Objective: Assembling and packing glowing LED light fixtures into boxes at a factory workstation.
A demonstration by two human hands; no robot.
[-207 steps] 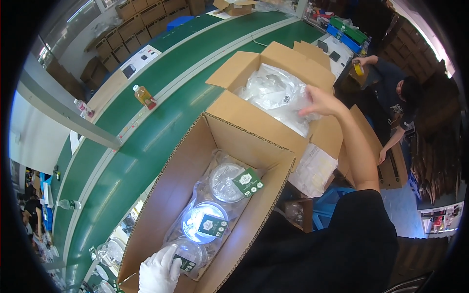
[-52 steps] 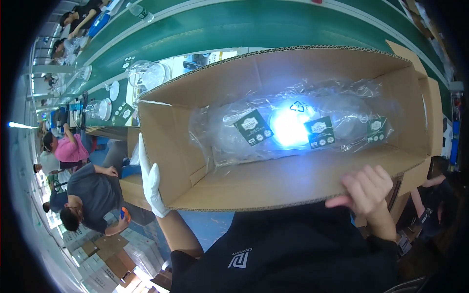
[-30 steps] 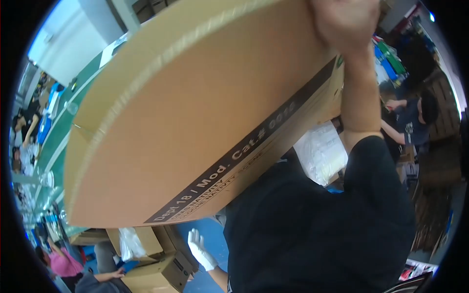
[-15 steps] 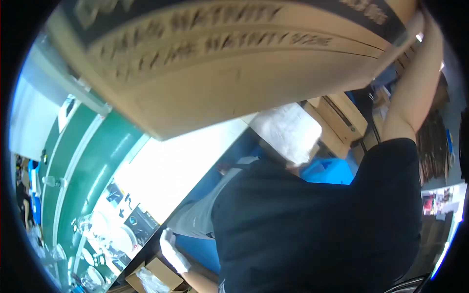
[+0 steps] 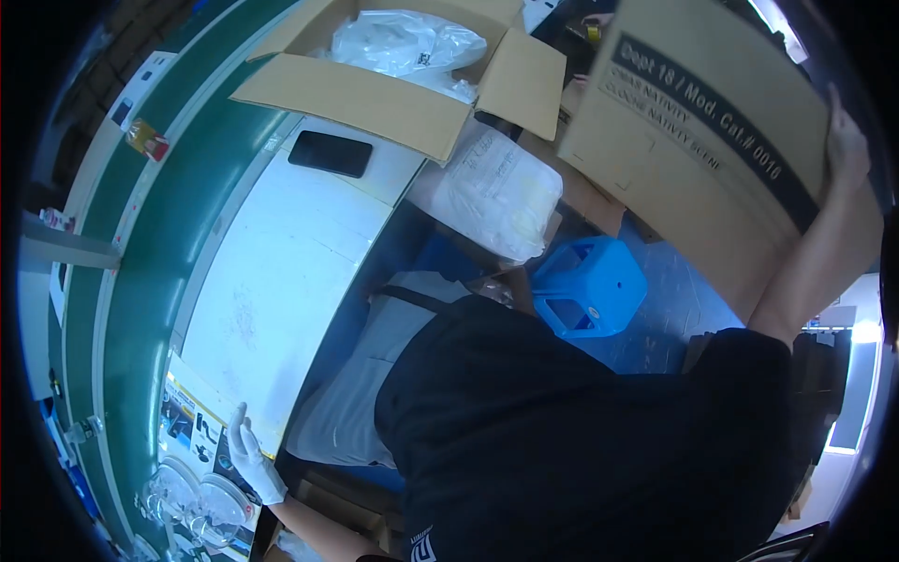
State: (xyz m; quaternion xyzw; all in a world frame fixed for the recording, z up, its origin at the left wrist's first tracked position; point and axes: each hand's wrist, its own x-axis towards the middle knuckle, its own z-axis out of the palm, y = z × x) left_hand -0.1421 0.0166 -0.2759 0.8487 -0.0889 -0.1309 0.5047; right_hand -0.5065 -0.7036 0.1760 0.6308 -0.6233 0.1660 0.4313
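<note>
My right hand (image 5: pixel 847 150) grips the right-hand edge of a large brown cardboard box (image 5: pixel 646 159) with a dark printed band, which is tilted at the upper right. Its fingers lie along the edge, partly lost in shadow. My left hand (image 5: pixel 253 459), in a white glove, is open with fingers stretched out. It is by the near end of the white worktop (image 5: pixel 281 253), over a printed carton (image 5: pixel 192 421). Several clear domed pieces (image 5: pixel 201 501) are close to it. Whether the glove touches the carton, I cannot tell.
An open cardboard box (image 5: pixel 375 98) holds a clear plastic bag (image 5: pixel 407 47). Beside it are a black phone (image 5: pixel 330 154) and a white wrapped bundle (image 5: pixel 501 197). A blue stool (image 5: pixel 590 286) stands on the floor. A green conveyor belt (image 5: pixel 145 309) runs along the left.
The large cardboard box has swung from across the top of the view to the right, uncovering the open box and phone. My left hand has risen from beside the worktop to the carton.
</note>
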